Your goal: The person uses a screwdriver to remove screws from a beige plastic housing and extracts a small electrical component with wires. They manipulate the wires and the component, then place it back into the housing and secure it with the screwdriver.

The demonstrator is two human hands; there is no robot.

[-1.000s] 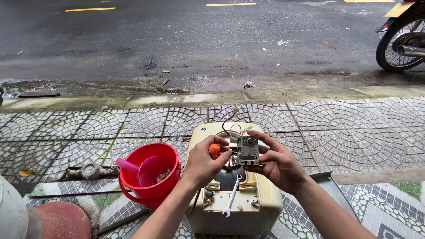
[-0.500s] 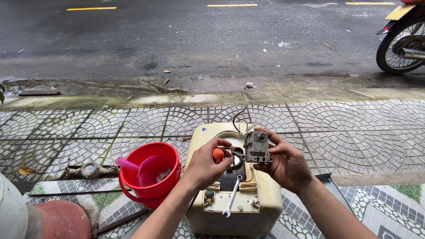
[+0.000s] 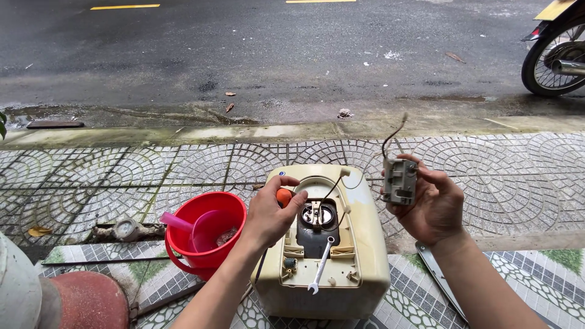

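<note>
In red bucket (image 3: pixel 204 234) — pink scoop (image 3: pixel 198 226); R hand (image 3: pixel 429 204) grips switch box (image 3: pixel 399 181).

Red bucket (image 3: pixel 207 234) crowds heater (image 3: pixel 359 244) left; right seemingly open.

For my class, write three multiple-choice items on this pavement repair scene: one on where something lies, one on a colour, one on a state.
1. Where does the spanner lie?
A. in the bucket
B. on the cream appliance casing
C. on the road

2. What colour is the bucket?
A. red
B. blue
C. white

3. How is the grey wired component placed?
A. fixed inside the casing
B. lying on the tiles
C. lifted clear in the right hand

Answers:
1 B, the spanner rests on the cream appliance casing, just below its dark opening.
2 A, the bucket beside the casing is red, with a pink scoop inside.
3 C, the right hand holds the component up beside the casing, wires hanging free, while the left hand grips an orange-handled tool at the casing.
</note>
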